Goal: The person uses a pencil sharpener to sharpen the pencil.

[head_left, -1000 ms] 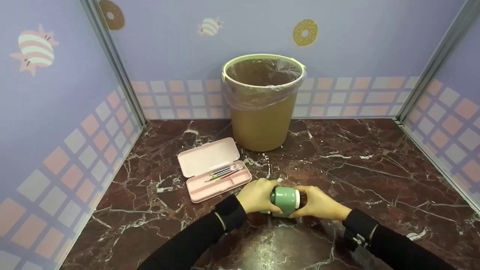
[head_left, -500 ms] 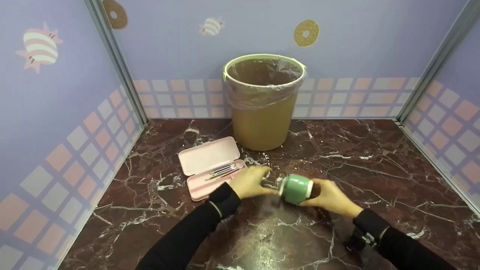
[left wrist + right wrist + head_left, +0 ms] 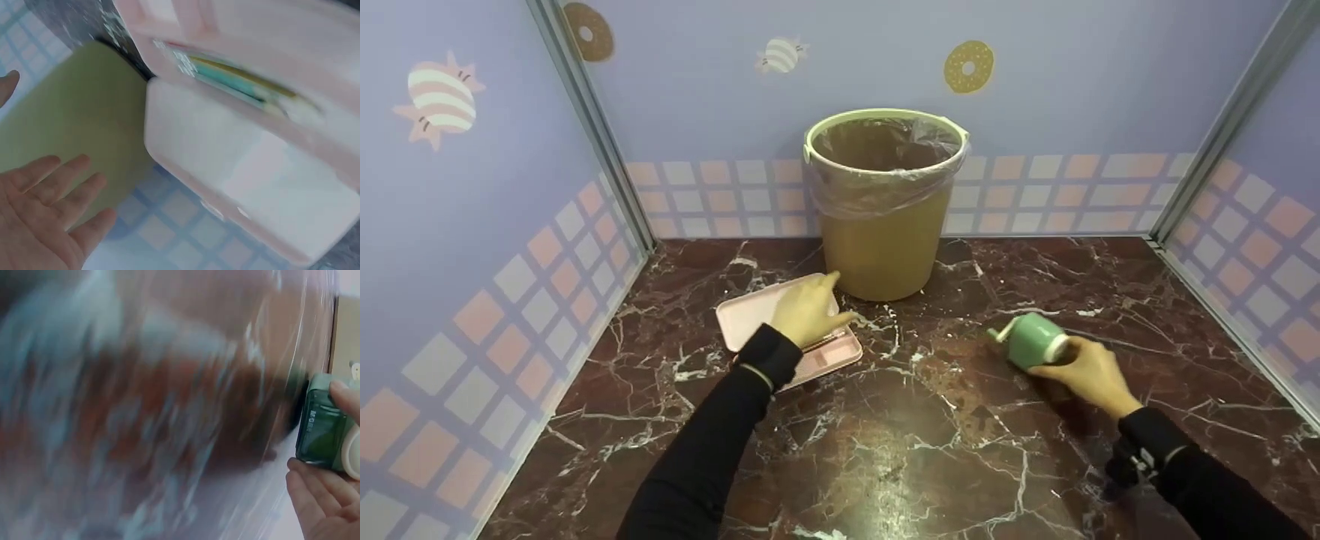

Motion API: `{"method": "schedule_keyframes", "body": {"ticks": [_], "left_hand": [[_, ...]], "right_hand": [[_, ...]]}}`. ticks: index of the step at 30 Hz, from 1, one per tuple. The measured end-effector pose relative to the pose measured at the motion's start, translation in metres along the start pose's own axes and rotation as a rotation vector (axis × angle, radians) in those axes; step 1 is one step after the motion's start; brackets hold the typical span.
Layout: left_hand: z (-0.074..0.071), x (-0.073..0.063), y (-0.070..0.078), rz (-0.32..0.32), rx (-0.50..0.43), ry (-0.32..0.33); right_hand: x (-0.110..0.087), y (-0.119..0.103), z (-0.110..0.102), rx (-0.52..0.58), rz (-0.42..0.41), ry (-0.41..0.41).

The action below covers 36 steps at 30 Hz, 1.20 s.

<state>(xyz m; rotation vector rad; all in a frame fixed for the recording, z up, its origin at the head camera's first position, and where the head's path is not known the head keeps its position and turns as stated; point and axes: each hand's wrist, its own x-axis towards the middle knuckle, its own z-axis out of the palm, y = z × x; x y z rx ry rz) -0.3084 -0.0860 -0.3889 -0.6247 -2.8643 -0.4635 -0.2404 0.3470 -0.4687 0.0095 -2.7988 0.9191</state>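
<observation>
My left hand [image 3: 806, 311] hovers over the pink pencil case [image 3: 746, 319], its fingers extended and holding nothing. The case lies with its lid raised and hides partly behind that hand. Several pencils [image 3: 230, 81] rest in its tray in the left wrist view, where my left palm [image 3: 42, 216] appears beside the lid. Over on the right, my right hand [image 3: 1084, 375] grips a green hand-crank pencil sharpener [image 3: 1033, 339] by its pale end. The crank points left. In the right wrist view thumb and fingers hold the sharpener's translucent green body [image 3: 320, 427].
Behind the pencil case stands a yellowish bin [image 3: 885, 247] with a clear plastic liner. Patterned panels [image 3: 1035, 112] enclose the dark red marbled tabletop [image 3: 900, 450] at the back and both sides.
My left hand has let go of the sharpener and moved left and away over the pencil case. My right hand has carried the sharpener to the right and farther back.
</observation>
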Motion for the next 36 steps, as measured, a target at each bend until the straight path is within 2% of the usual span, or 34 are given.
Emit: {"method": "schedule_keyframes", "body": {"ticks": [4,9,17,25,32,35,36], "left_hand": [[-0.009,0.007,-0.012,-0.061,0.087,-0.047],[-0.013,0.012,-0.023,-0.124,0.134,-0.084],[-0.01,0.014,-0.033,-0.144,0.138,-0.115],[-0.011,0.012,-0.035,-0.145,0.16,-0.128],[-0.013,0.009,-0.037,-0.17,0.161,-0.144],[-0.013,0.009,-0.039,-0.179,0.153,-0.14],[-0.004,0.014,-0.049,-0.167,0.154,-0.122]], "right_hand": [[0.0,0.016,-0.011,-0.03,0.066,0.068],[-0.001,0.031,-0.02,-0.048,0.16,0.146],[-0.005,0.046,-0.03,-0.068,0.298,0.194],[-0.006,0.048,-0.031,-0.103,0.314,0.173],[-0.001,0.042,-0.039,-0.025,0.367,0.079],[0.007,0.036,-0.044,-0.036,0.367,0.075],[0.01,0.033,-0.046,-0.052,0.353,0.08]]}}
